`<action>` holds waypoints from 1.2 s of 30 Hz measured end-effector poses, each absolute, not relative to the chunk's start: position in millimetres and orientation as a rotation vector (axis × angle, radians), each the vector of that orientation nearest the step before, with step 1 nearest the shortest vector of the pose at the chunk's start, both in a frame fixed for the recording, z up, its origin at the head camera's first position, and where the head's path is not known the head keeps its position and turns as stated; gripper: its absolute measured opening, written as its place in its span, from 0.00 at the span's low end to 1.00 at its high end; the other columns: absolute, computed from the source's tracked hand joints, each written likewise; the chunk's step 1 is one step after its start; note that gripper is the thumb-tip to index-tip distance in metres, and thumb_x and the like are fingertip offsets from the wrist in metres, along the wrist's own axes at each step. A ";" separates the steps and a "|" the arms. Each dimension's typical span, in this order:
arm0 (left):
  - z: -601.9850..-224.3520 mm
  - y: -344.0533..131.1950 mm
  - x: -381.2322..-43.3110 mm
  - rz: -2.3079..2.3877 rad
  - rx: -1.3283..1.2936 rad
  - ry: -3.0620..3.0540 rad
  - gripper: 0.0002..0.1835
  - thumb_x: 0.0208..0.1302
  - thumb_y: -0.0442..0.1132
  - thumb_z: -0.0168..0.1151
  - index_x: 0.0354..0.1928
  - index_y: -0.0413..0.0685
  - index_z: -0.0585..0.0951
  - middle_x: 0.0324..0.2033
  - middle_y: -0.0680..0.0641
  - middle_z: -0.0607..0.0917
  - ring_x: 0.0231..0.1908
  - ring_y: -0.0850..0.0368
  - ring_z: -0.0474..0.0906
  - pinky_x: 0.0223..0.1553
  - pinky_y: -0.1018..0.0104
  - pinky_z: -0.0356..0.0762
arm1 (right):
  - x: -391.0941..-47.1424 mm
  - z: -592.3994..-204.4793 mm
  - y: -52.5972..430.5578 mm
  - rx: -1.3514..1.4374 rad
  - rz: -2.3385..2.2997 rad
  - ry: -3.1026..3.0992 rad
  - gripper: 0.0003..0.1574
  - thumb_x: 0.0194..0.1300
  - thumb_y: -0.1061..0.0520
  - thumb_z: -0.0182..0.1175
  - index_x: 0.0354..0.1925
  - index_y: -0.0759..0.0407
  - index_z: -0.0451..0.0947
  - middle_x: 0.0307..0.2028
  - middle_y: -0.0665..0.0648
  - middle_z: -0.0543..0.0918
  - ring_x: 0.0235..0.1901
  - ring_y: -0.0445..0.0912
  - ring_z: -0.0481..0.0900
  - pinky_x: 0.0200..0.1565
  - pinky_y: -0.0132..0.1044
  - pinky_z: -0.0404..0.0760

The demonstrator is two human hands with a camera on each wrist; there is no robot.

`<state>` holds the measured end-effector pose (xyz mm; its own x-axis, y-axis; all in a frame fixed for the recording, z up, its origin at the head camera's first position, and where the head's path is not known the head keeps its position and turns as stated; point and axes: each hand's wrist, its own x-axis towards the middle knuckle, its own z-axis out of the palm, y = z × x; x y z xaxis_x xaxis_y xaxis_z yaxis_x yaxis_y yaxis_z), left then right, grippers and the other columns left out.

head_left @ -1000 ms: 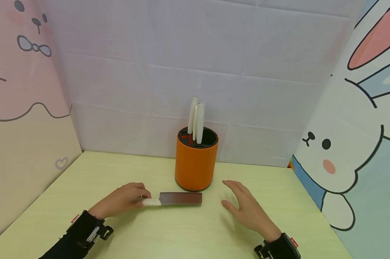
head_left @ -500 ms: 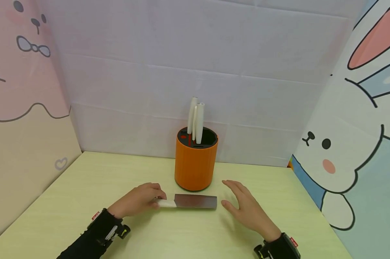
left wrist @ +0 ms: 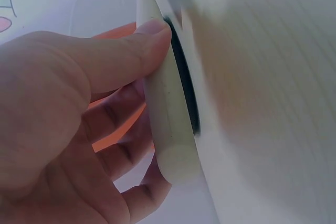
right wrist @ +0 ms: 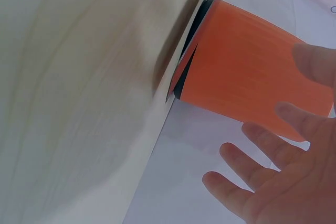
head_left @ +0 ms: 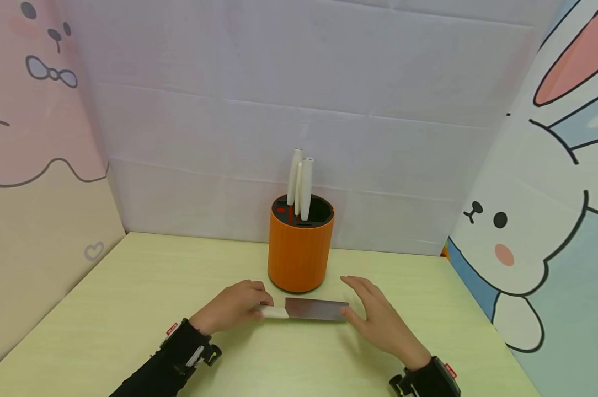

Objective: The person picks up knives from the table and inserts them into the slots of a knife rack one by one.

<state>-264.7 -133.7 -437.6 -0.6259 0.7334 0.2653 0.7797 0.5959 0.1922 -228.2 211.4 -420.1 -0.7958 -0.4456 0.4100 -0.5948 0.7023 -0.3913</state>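
Note:
A cleaver (head_left: pixel 315 309) with a broad grey blade and a white handle (left wrist: pixel 170 103) lies level in front of the knife block, its blade pointing right. My left hand (head_left: pixel 236 306) grips the handle, thumb on the near side and fingers curled behind it in the left wrist view. My right hand (head_left: pixel 378 322) hovers at the blade's far end with its fingers spread. In the head view its thumb overlaps the blade tip; the right wrist view (right wrist: pixel 294 166) shows the palm with nothing in it.
Behind the cleaver stands an orange round knife block (head_left: pixel 300 256) with a black top. Several white-handled knives (head_left: pixel 300 184) stick up from its slots. A pale wooden table (head_left: pixel 180 264) meets a white cloth backdrop and cartoon-printed side panels.
My left hand has slid the cleaver to the right, bringing the blade's end from beneath the block over to my right hand. The right hand stays where it was.

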 end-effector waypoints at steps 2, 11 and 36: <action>-440.9 -128.3 -266.9 -0.425 -1.277 -2.653 0.14 0.52 0.40 0.73 0.41 0.56 0.83 0.36 0.58 0.78 0.37 0.62 0.71 0.39 0.68 0.76 | -228.4 -419.7 211.3 0.825 0.750 -2.625 0.37 0.67 0.46 0.61 0.69 0.50 0.61 0.65 0.52 0.64 0.64 0.47 0.61 0.59 0.53 0.69; -450.6 -106.7 -271.7 -0.408 -1.278 -2.704 0.12 0.54 0.43 0.72 0.42 0.59 0.83 0.37 0.61 0.78 0.37 0.64 0.71 0.41 0.69 0.74 | -228.4 -418.4 210.9 0.819 0.755 -2.638 0.37 0.67 0.42 0.59 0.70 0.46 0.59 0.66 0.50 0.63 0.64 0.46 0.60 0.59 0.53 0.69; -449.6 -82.9 -261.0 -0.434 -1.195 -2.800 0.12 0.53 0.40 0.73 0.40 0.61 0.83 0.36 0.62 0.77 0.36 0.63 0.70 0.40 0.69 0.73 | -228.4 -419.5 210.6 0.820 0.751 -2.649 0.38 0.67 0.45 0.61 0.70 0.41 0.58 0.66 0.50 0.63 0.64 0.47 0.61 0.58 0.53 0.70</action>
